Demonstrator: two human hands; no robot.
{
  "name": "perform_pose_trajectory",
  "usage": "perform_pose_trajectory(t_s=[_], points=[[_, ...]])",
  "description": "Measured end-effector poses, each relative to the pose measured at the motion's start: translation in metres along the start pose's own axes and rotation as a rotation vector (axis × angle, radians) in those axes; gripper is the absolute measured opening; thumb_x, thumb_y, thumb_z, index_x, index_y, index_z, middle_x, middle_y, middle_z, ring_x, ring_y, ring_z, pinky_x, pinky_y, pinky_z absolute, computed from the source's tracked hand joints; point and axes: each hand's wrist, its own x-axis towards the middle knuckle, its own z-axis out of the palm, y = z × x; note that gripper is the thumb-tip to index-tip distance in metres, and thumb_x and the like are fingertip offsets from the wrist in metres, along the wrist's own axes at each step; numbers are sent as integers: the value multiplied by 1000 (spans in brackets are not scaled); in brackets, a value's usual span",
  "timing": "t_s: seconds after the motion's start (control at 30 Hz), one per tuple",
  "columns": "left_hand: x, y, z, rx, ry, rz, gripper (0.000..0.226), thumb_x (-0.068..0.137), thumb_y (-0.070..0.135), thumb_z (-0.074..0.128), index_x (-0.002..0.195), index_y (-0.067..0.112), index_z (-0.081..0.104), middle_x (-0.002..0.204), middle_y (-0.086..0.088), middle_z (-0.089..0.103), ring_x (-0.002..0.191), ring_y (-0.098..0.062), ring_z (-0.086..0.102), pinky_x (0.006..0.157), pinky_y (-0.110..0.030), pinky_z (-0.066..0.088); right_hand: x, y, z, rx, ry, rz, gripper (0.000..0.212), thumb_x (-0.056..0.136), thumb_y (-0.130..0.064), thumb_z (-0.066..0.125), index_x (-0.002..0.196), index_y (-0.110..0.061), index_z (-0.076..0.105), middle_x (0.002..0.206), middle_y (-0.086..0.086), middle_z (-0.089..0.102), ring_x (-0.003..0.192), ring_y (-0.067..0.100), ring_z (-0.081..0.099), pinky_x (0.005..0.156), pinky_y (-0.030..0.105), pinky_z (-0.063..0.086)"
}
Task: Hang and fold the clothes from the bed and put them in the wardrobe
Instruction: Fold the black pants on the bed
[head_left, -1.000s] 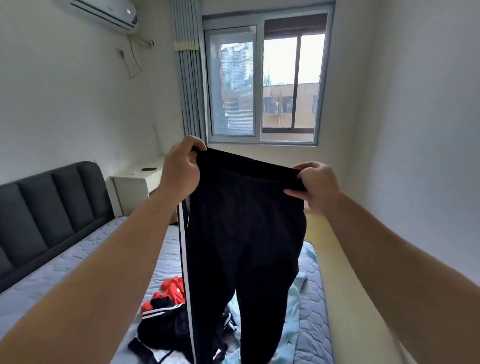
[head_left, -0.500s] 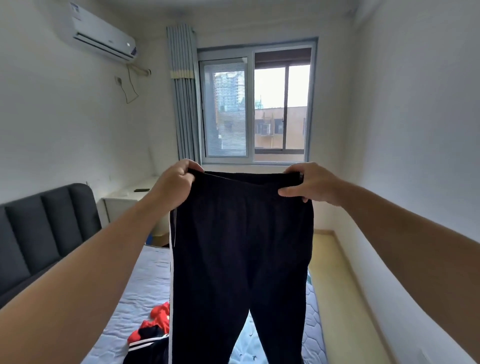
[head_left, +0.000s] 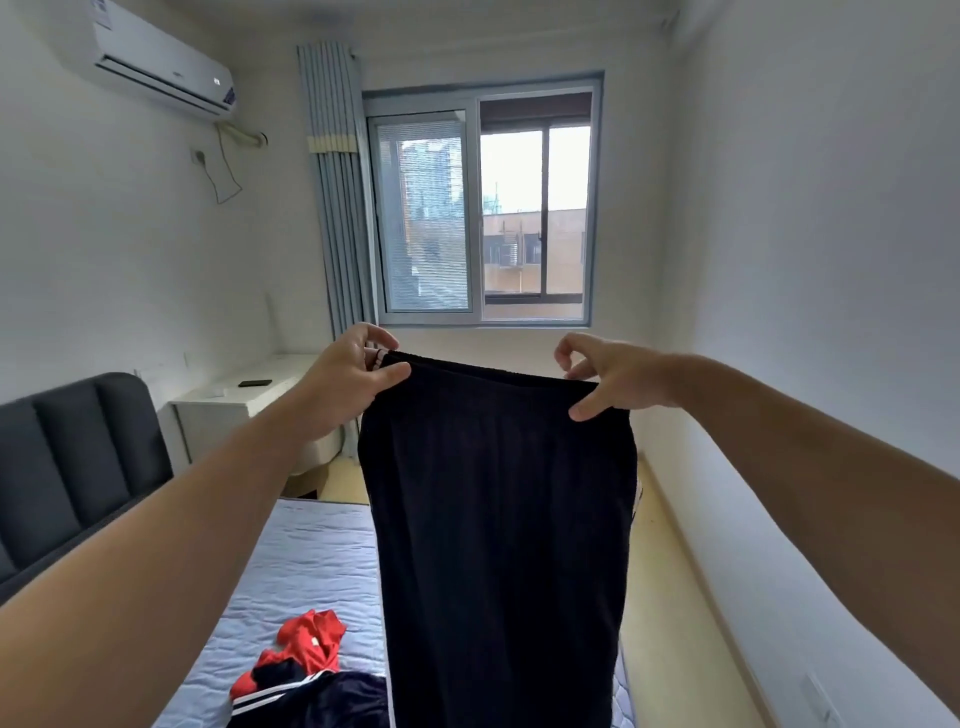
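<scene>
Left hand (head_left: 347, 375), right hand (head_left: 609, 375) pinch black trousers (head_left: 498, 519) waistband, arms outstretched.

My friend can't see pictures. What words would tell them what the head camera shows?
A left hand and a right hand each pinch one end of the waistband of black trousers, holding them up before a window. Below, red and dark clothes lie on a bed.
</scene>
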Motion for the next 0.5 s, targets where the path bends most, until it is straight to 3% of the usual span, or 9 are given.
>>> perform_pose_trajectory(t_s=[0.07,0.17,0.23,0.3,0.37,0.43,0.5], points=[[8,-3,6,21,26,-21,24,93,30,72,106,34,52,87,-7,69,71,-25,63,68,-43,55,-5,-8,0,-39,-76,-32,59,82,-6,75,110,-46,41,124,-9,58,97,12,59,75,32,51],[16,-7,14,46,50,21,22,95,25,69,99,38,51,64,9,55,48,-12,45,45,-32,40,-4,-24,2,-18,-202,-85,78,84,7,64,120,-60,48,134,-3,58,100,19,66,84,45,60],[21,-4,20,92,51,40,18,96,24,67,95,38,57,66,5,53,49,-12,43,44,-29,38,-1,-32,5,-58,-256,-92,81,83,9,57,119,-64,56,129,-9,59,96,16,65,85,39,59],[25,0,25,121,35,60,15,98,22,65,91,36,64,75,4,58,57,-17,47,49,-28,43,4,-38,6,-112,-235,-84,70,80,3,50,109,-58,67,102,-7,64,74,16,58,73,32,52],[31,2,29,86,13,59,21,99,20,63,86,34,70,82,1,63,66,-23,53,60,-33,47,9,-43,7,-82,-206,-68,60,77,1,43,101,-42,77,84,3,68,69,24,65,73,35,58],[36,1,32,56,-14,42,24,101,18,61,85,33,72,90,-12,67,73,-26,55,68,-40,46,15,-43,8,50,-250,-23,61,76,7,35,103,-23,80,95,11,75,83,30,74,81,40,62],[41,-1,33,50,-37,27,26,102,18,57,87,32,72,95,-24,66,77,-27,54,70,-42,43,25,-38,8,0,-285,-55,64,77,13,35,110,-22,78,98,-2,77,86,16,74,75,27,61]])
